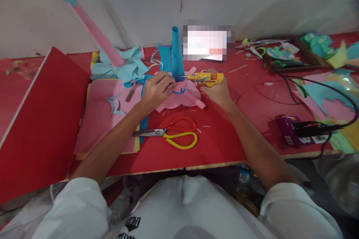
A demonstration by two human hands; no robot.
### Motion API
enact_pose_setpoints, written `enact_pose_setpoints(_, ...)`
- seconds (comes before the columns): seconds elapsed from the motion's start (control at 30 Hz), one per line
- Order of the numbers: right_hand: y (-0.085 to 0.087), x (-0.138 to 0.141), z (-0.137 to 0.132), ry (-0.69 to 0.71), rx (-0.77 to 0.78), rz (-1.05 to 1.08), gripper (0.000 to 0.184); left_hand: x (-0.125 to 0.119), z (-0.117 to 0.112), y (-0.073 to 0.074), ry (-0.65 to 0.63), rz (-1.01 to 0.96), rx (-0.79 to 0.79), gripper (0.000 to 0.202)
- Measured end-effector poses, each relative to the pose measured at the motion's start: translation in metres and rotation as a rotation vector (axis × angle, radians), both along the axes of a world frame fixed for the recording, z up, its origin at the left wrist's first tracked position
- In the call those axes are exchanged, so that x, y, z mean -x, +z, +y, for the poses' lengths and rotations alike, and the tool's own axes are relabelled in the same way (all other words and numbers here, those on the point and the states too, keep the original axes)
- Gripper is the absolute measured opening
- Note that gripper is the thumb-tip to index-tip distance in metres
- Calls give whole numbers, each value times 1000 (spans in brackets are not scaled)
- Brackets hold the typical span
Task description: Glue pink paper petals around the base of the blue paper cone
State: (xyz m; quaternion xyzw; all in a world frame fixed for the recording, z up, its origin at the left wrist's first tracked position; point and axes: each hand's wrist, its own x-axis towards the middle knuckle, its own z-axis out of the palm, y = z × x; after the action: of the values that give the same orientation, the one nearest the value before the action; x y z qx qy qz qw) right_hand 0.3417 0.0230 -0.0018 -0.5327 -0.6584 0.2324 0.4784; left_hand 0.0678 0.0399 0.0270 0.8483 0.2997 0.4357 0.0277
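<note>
My right hand (217, 89) is wrapped round a yellow glue gun (206, 78), whose nozzle points left to the foot of an upright blue paper tube (177, 52). With fingers pinched, my left hand (157, 86) holds the edge of a pink paper piece (182, 83) beside that foot. Below lies a pink paper flower shape (179, 101) with strips sticking out and a little blue paper at its middle. Scissors (165, 133) with one red and one yellow handle lie nearer to me, blades to the left. My left fingertips are partly hidden.
A finished-looking pink paper stalk (97, 31) stands in light blue paper (120, 69) at the back left. Pink sheets (112, 119) lie left, beside a tilted red board (45, 127). Rightward are a dark tray (297, 65), a purple box (294, 134) and a black cable (336, 87).
</note>
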Motion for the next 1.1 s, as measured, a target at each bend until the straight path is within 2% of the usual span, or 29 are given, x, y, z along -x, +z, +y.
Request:
enact_pose_setpoints(0.1,2,0,-1,-16,-8,20,38,0,2,-1,-22,-28,-47,36)
enact_pose_setpoints(0.53,4,-1,-2,7,3,15,45,-1,2,1,-41,-44,-69,33)
enact_pose_setpoints(0.83,0,-5,0,13,-7,-46,32,-1,3,1,-46,-64,-27,31)
enact_pose_setpoints(1.0,7,-27,-9,68,-87,-31,34,-1,5,2,-51,-83,9,28)
enact_pose_setpoints(1.1,20,-52,-23,57,-158,-166,32,0,8,2,-36,-84,46,28)
